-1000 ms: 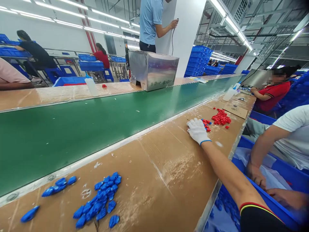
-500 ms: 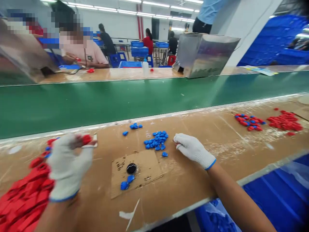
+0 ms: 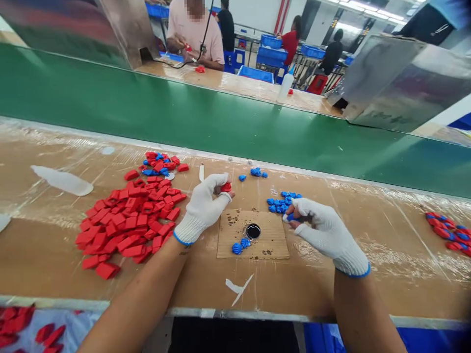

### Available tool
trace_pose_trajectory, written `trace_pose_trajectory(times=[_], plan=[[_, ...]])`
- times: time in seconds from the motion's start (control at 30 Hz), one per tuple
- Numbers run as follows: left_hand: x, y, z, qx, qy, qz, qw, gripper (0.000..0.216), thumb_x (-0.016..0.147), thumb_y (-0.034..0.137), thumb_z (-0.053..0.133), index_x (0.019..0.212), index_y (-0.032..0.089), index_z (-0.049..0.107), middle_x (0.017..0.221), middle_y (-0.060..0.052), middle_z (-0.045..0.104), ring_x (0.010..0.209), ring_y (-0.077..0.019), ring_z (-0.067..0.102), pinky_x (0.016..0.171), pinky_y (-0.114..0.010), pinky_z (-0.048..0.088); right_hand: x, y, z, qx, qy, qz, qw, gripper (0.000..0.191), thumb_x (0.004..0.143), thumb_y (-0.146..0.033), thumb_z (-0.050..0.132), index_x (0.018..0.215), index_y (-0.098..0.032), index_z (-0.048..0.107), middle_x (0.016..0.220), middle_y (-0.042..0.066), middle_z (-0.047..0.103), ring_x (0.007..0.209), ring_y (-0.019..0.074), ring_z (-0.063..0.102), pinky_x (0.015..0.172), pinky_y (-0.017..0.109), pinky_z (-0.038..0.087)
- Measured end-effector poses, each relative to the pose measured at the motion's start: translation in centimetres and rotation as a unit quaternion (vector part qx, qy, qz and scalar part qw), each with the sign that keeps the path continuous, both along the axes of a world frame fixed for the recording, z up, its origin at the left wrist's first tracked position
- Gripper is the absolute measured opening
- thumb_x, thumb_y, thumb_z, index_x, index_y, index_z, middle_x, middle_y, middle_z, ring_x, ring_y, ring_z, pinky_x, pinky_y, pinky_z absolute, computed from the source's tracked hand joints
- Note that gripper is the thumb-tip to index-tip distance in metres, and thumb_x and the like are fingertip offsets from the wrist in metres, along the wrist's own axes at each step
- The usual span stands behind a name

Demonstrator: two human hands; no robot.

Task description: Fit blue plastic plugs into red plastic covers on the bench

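My left hand (image 3: 206, 206), in a white fingerless-tipped glove, pinches a small red plastic piece (image 3: 225, 187) above the bench. Between the bare fingertips of my right hand (image 3: 319, 225), gloved alike, is a small blue plastic piece (image 3: 291, 216). Just beyond that hand lies a cluster of blue pieces (image 3: 278, 202). A cardboard sheet (image 3: 274, 240) lies between my hands, bearing a small round pot of dark liquid (image 3: 253, 231) and a couple of blue pieces (image 3: 237, 248). Left of my left hand spreads a big heap of red pieces (image 3: 128, 215).
A green conveyor belt (image 3: 221, 122) runs behind the bench. Mixed red and blue pieces (image 3: 451, 233) lie at far right. A clear bottle (image 3: 62, 180) rests at left, and a white strip (image 3: 239, 289) near the front edge. Across the belt a person (image 3: 198, 34) works.
The view has swung left and down, showing more of the red heap. My left hand with its red piece is now nearer the cardboard. A blue piece now shows in my right hand's fingers.
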State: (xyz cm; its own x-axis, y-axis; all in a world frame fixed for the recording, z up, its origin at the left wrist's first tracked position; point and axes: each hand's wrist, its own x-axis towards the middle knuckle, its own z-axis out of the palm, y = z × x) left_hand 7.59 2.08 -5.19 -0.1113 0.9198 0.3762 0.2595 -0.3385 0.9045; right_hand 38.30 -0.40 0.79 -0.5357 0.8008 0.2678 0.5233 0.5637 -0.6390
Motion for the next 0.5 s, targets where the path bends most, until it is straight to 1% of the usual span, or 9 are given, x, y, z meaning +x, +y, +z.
trace_pose_trajectory(times=[0.07,0.17,0.27,0.43,0.5], plan=[[0.2,0.0,0.0,-0.010,-0.033,-0.018,0.999,0.022,0.081,0.031,0.071,0.100,0.019,0.068,0.088,-0.003,0.072,0.077,-0.0169,0.065,0.076,-0.036,0.057,-2.3,0.4,0.8,0.011,0.036,0.045,0.998,0.014,0.094,-0.013,0.064,0.085,-0.022,0.058,0.085,0.000,0.065,0.077,0.0154,0.061,0.073,0.029,0.051],[0.3,0.0,0.2,-0.024,-0.065,-0.032,0.997,0.022,0.080,0.030,0.070,0.100,0.020,0.066,0.087,-0.002,0.070,0.077,-0.0159,0.064,0.074,-0.034,0.055,-4.5,0.7,0.9,0.002,0.038,0.096,0.995,0.021,0.093,-0.013,0.068,0.078,-0.022,0.058,0.078,0.000,0.065,0.072,0.0158,0.062,0.069,0.029,0.052],[0.3,-0.2,0.6,-0.029,-0.065,-0.032,0.997,0.018,0.082,0.029,0.070,0.097,0.020,0.065,0.084,-0.001,0.067,0.074,-0.0147,0.061,0.070,-0.033,0.052,-4.8,0.5,0.3,-0.008,0.025,0.106,0.994,0.029,0.093,-0.016,0.074,0.072,-0.023,0.055,0.075,0.001,0.066,0.072,0.0179,0.064,0.068,0.030,0.055],[0.0,-0.2,0.8,-0.036,-0.046,-0.027,0.998,0.009,0.084,0.024,0.067,0.089,0.021,0.060,0.080,0.001,0.060,0.070,-0.0129,0.053,0.065,-0.031,0.046,-4.6,-0.2,0.3,0.014,-0.009,0.114,0.993,0.026,0.094,-0.011,0.070,0.074,-0.023,0.060,0.080,0.002,0.068,0.076,0.0192,0.068,0.070,0.030,0.056],[0.0,-0.1,0.6,-0.039,-0.055,-0.030,0.997,0.008,0.086,0.024,0.065,0.090,0.021,0.060,0.080,0.001,0.060,0.070,-0.0128,0.054,0.065,-0.031,0.046,-4.8,-0.5,0.5,0.026,-0.024,0.118,0.992,0.025,0.094,-0.008,0.069,0.075,-0.024,0.062,0.081,0.003,0.068,0.078,0.0196,0.068,0.072,0.031,0.056]])
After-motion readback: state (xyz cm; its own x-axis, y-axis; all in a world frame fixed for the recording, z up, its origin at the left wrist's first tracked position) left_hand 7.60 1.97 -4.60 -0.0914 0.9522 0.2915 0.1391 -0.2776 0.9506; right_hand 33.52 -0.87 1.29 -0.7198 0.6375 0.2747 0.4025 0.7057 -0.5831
